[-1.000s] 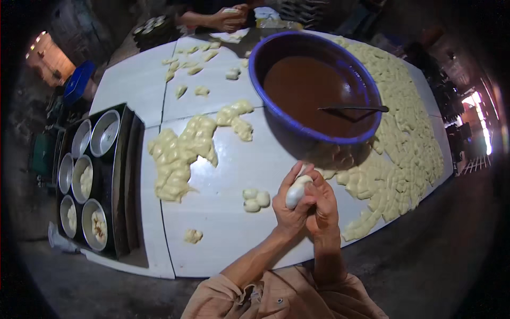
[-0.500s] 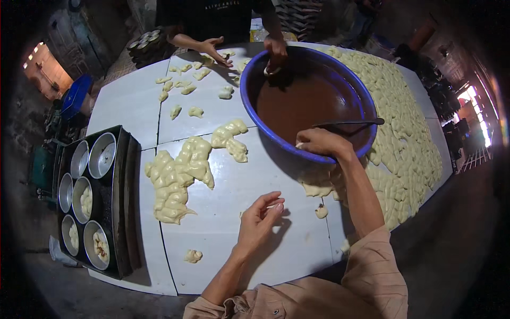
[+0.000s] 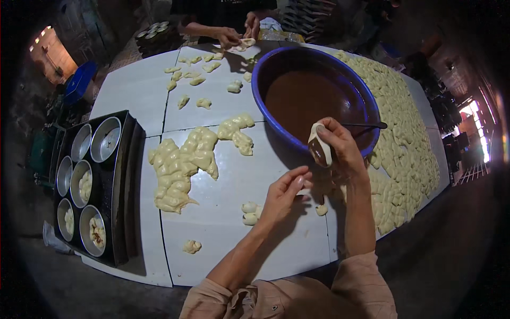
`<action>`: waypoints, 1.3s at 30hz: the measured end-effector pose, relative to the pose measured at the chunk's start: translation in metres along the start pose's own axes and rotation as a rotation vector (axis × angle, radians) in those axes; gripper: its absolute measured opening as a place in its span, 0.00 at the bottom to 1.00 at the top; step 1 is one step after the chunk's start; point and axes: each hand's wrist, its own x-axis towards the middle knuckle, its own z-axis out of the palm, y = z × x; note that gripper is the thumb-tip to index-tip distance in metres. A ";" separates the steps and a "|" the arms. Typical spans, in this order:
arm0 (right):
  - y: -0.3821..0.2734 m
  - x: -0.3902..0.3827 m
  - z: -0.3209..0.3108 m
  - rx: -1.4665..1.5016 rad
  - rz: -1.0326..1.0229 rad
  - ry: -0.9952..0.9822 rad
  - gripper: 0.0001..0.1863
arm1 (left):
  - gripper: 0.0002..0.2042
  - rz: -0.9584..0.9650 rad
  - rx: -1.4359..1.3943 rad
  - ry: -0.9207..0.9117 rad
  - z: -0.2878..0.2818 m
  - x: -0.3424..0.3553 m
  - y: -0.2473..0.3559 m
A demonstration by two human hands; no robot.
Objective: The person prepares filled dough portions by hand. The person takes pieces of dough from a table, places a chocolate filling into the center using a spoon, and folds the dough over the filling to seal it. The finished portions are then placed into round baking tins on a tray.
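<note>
A flattened piece of dough (image 3: pixel 328 156) with glossy brown filling on it is gripped in my right hand (image 3: pixel 341 142), over the near rim of a blue basin (image 3: pixel 297 148). Lower and to the left, my left hand (image 3: pixel 287 192) is loosely curved with its fingers apart and holds nothing. Brown filling (image 3: pixel 305 95) lies inside the basin, where the dark handle of a utensil (image 3: pixel 366 125) rests across the right rim. Small pale dough pieces (image 3: pixel 249 212) sit on the table beside my left wrist.
Dough lumps (image 3: pixel 183 165) lie in joined clumps at mid-left. Many dough pieces (image 3: pixel 404 143) cover the table's right side. A black tray (image 3: pixel 118 223) with round metal tins (image 3: pixel 106 139) stands at the left. Across the table, a co-worker's hands (image 3: pixel 229 38) hold a dough piece.
My right hand has lifted from the basin's inside edge, bringing up the dough with filling. My left hand has moved up and right toward it. The co-worker's hand has left the basin.
</note>
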 end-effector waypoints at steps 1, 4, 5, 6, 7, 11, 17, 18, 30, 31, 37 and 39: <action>0.007 -0.007 0.003 0.068 0.001 -0.018 0.08 | 0.19 -0.023 -0.082 0.020 0.008 -0.001 0.004; 0.036 -0.022 0.014 0.240 -0.020 -0.007 0.07 | 0.20 -0.038 -0.372 -0.017 0.008 -0.006 0.001; 0.049 -0.026 0.016 0.275 -0.014 -0.001 0.07 | 0.21 -0.026 -0.435 -0.028 0.004 -0.008 -0.001; 0.060 -0.031 0.019 0.310 -0.007 0.006 0.07 | 0.21 -0.028 -0.439 -0.013 -0.001 -0.011 -0.003; 0.065 -0.036 0.021 0.310 0.010 -0.006 0.06 | 0.20 -0.038 -0.408 0.009 -0.007 -0.016 -0.003; 0.082 -0.061 0.031 0.292 0.090 0.001 0.06 | 0.17 -0.015 -0.353 0.163 -0.040 -0.035 -0.005; 0.119 -0.080 0.053 -0.467 -0.292 -0.033 0.33 | 0.14 0.166 -0.122 0.429 -0.050 -0.046 -0.006; 0.115 -0.083 0.064 -0.734 -0.423 -0.005 0.34 | 0.14 0.163 -0.121 0.430 -0.049 -0.048 -0.004; 0.123 -0.079 0.058 -0.169 -0.055 0.060 0.10 | 0.13 0.159 0.060 0.287 -0.051 -0.042 0.018; 0.117 -0.080 0.056 -0.158 -0.005 0.006 0.09 | 0.14 0.058 0.087 0.239 -0.057 -0.041 0.023; 0.125 -0.096 0.057 -0.191 -0.235 -0.092 0.14 | 0.13 0.006 0.154 0.213 -0.057 -0.055 0.042; 0.136 -0.090 0.055 -0.185 -0.456 -0.068 0.11 | 0.13 0.059 0.185 0.187 -0.049 -0.063 0.034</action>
